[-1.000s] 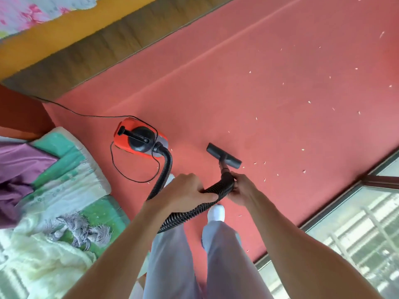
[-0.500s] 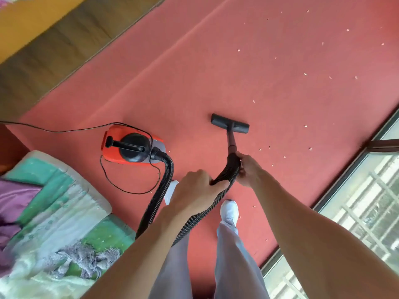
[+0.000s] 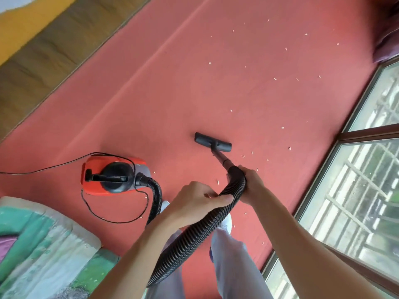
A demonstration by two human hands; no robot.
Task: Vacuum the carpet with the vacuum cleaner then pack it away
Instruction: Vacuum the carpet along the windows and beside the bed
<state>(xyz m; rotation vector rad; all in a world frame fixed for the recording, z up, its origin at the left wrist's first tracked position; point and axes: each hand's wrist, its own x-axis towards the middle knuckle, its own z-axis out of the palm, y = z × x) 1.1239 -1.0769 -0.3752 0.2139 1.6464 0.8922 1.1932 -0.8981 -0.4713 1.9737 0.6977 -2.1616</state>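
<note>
The left grip (image 3: pixel 194 203) is curled round the black ribbed hose (image 3: pixel 190 238) partway along. The right grip (image 3: pixel 251 182) holds the hose's far end, where the thin tube joins it. The nozzle (image 3: pixel 212 142) lies flat on the red carpet (image 3: pixel 172 83), beyond the hands. The orange vacuum cleaner (image 3: pixel 114 175) sits on the carpet to the left, its cord (image 3: pixel 116 222) looped on its near side. White scraps (image 3: pixel 282 127) dot the carpet right of the nozzle.

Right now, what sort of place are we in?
Probably a room in a home, perhaps a bedroom: red carpet strewn with pale scraps, a folded green-and-white quilt, and a large brown-framed glass window. An orange canister vacuum cleaner with black ribbed hose fits household cleaning.
</note>
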